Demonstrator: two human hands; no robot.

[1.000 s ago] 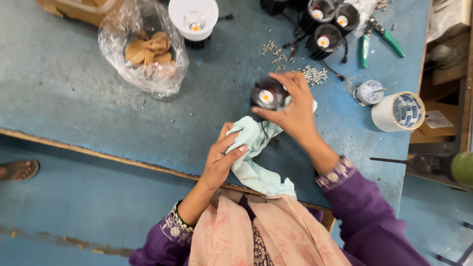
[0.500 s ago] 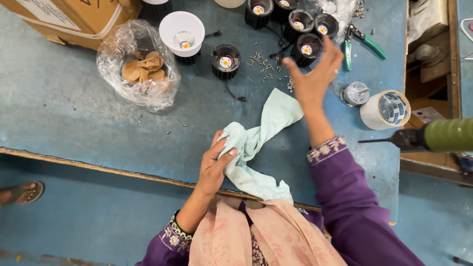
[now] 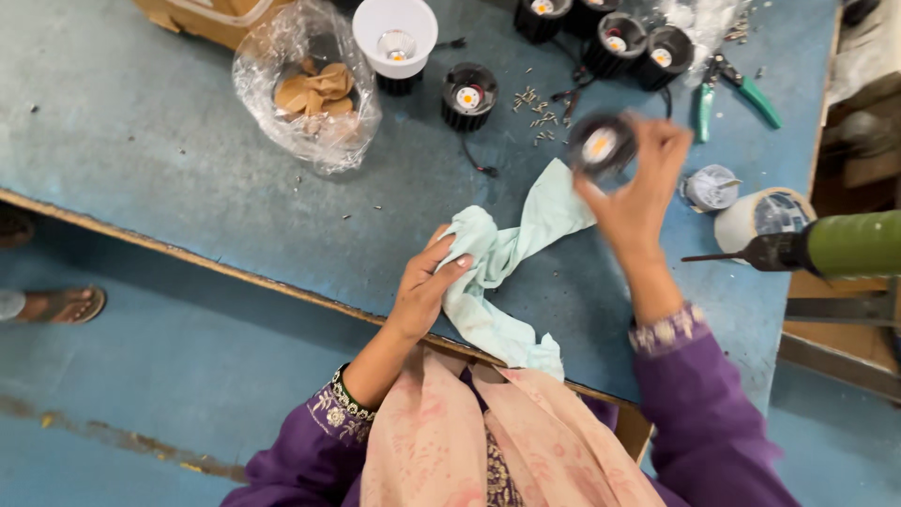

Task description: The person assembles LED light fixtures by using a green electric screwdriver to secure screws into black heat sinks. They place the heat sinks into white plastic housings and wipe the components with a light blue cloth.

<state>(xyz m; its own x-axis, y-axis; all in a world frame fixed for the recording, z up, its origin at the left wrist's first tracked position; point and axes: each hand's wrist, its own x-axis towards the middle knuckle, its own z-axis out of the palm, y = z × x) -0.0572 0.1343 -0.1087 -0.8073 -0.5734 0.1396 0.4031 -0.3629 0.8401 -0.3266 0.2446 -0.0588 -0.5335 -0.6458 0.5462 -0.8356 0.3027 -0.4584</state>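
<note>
My right hand grips a black round lamp housing with a yellow centre, held up over the blue table. My left hand rests on a pale green cloth that lies bunched near the table's front edge and stretches toward my right hand. Another black housing stands alone on the table, and a white cup-shaped reflector on a black base stands to its left. Several more black housings are grouped at the far edge.
A clear plastic bag with brown pieces lies at the left, beside a cardboard box. Small screws are scattered mid-table. Green-handled pliers, a tape roll and a green power screwdriver sit at the right. A sandalled foot is below.
My right hand set one black housing down, reached to the far group, and now holds another housing lifted back toward me. My left hand stayed on the cloth.
</note>
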